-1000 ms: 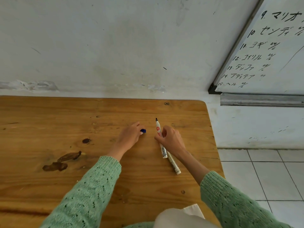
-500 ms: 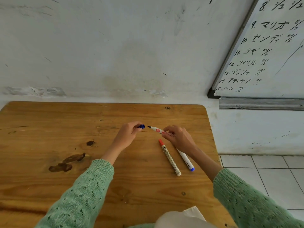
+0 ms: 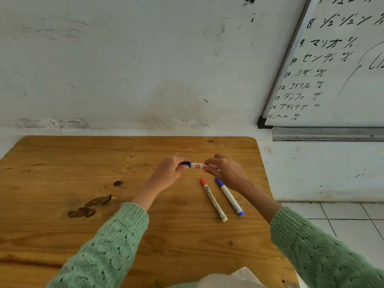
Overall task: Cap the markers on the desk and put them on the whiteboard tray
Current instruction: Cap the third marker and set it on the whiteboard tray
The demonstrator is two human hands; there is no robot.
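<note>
A white marker with a red label (image 3: pixel 204 166) is held level above the wooden desk (image 3: pixel 62 204). My right hand (image 3: pixel 227 171) grips its barrel. My left hand (image 3: pixel 170 170) pinches a blue cap (image 3: pixel 186 163) that sits against the marker's left end. Two more markers lie on the desk just below my right hand: one with a red cap (image 3: pixel 213 199) and one with a blue cap (image 3: pixel 228 196). The metal whiteboard tray (image 3: pixel 326 134) runs under the whiteboard (image 3: pixel 336 69) at the upper right, beyond the desk's right edge.
The desk stands against a scuffed white wall. Dark stains (image 3: pixel 89 206) mark the wood at the left. A tiled floor (image 3: pixel 342 217) shows past the desk's right edge. Something white (image 3: pixel 228 280) lies at the bottom edge, near me.
My hands came together: the blue cap, apart from the marker's tip before, now meets its end. The marker has turned level. The view has tilted up.
</note>
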